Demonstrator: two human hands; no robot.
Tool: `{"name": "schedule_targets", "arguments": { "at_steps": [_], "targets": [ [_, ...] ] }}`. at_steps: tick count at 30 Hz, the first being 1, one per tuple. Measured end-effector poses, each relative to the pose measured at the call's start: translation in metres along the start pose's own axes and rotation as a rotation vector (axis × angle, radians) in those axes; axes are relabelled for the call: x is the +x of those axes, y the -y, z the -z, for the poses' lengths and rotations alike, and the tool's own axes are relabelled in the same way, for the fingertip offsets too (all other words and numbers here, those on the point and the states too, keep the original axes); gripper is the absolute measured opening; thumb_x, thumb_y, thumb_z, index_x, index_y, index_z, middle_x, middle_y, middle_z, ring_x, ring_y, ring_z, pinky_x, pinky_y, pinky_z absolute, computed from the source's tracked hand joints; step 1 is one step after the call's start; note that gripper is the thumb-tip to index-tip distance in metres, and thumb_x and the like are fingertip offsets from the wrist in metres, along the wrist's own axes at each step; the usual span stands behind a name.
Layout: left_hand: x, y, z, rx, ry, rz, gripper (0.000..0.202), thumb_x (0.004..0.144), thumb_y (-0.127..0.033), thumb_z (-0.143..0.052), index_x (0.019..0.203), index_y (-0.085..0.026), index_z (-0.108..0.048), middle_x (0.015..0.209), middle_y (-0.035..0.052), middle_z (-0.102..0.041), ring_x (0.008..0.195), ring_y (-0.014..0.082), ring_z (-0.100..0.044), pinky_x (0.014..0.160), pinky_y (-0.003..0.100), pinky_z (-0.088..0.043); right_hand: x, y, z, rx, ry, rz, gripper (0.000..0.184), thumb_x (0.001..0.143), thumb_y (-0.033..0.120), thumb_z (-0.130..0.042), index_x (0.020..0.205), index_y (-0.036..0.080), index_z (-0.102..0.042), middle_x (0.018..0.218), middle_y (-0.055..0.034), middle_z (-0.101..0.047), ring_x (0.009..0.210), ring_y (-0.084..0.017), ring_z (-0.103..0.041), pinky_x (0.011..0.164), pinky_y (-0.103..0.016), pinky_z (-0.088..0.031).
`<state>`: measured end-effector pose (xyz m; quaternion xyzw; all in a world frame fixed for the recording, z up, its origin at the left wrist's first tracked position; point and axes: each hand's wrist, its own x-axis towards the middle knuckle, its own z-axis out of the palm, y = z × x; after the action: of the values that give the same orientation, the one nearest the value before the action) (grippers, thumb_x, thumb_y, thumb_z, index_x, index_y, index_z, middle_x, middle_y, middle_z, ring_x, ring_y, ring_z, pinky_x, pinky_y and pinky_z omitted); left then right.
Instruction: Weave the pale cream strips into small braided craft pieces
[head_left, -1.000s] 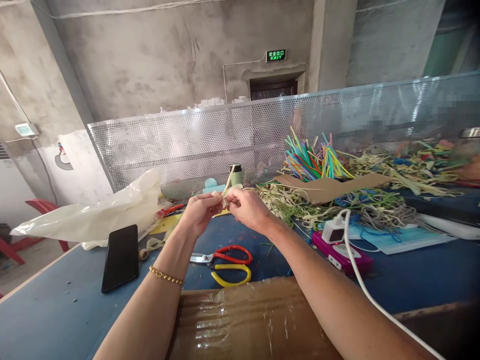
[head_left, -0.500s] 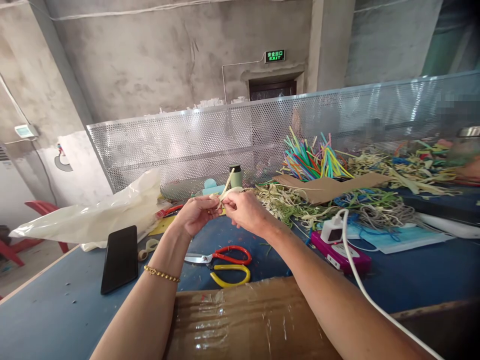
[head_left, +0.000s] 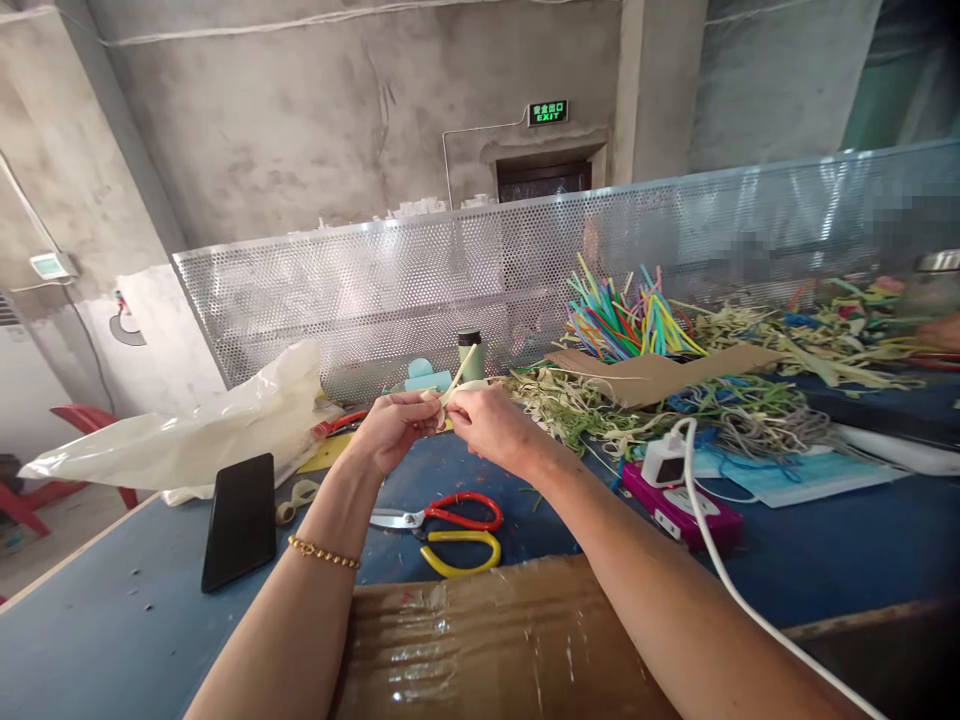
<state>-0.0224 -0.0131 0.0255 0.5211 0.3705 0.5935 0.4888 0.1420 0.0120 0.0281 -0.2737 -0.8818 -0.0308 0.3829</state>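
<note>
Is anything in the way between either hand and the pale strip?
Nothing visible: the left hand and right hand already pinch the pale strip between them. The scissors lie on the table nearer the wearer, and the green bottle stands beyond the hands.

A gold-coloured bracelet (head_left: 324, 553) is being worn around the left forearm (head_left: 289, 620), near the wrist. A single close-set row is being formed by its small, round, shiny beads, and this row is being interrupted by a knot-like piece, whose finer details are being lost at this size. The left hand (head_left: 388, 428), the right hand (head_left: 491, 422) and the right forearm (head_left: 630, 575) are being shown bare.
</note>
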Motion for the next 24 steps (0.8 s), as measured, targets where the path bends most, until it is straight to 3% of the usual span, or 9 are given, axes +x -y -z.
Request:
{"name": "schedule_targets", "arguments": {
  "at_steps": [8,18,24],
  "targets": [
    [0.000,0.001,-0.003,0.087,-0.013,-0.034,0.013,0.061,-0.019,-0.080,0.061,-0.009,-0.072,0.060,0.0046,-0.061,0.057,0.0104,-0.052,0.058,0.025,-0.040,-0.002,0.001,-0.006,-0.194,-0.025,-0.092,0.020,0.088,0.015,-0.049,0.083,0.014,-0.067,0.077,-0.0106,-0.068,0.070,-0.018,-0.061,0.060,-0.028,-0.035],
    [-0.001,0.001,-0.006,0.097,-0.014,-0.055,0.013,0.062,-0.021,-0.080,0.067,-0.010,-0.075,0.067,0.0073,-0.066,0.061,0.0125,-0.055,0.061,0.027,-0.041,0.000,0.002,-0.013,-0.061,-0.125,-0.134,0.010,0.081,0.013,-0.053,0.077,0.017,-0.061,0.081,-0.0073,-0.066,0.076,-0.017,-0.059,0.066,-0.028,-0.037],
    [-0.003,-0.001,-0.009,0.039,-0.029,-0.048,0.013,0.060,-0.021,-0.081,0.067,-0.011,-0.075,0.067,0.0058,-0.065,0.062,0.0117,-0.055,0.062,0.027,-0.043,-0.002,0.006,-0.010,-0.044,-0.093,-0.189,0.014,0.088,0.017,-0.049,0.081,0.015,-0.060,0.074,-0.0083,-0.066,0.065,-0.017,-0.056,0.059,-0.029,-0.030]
  ]
}}
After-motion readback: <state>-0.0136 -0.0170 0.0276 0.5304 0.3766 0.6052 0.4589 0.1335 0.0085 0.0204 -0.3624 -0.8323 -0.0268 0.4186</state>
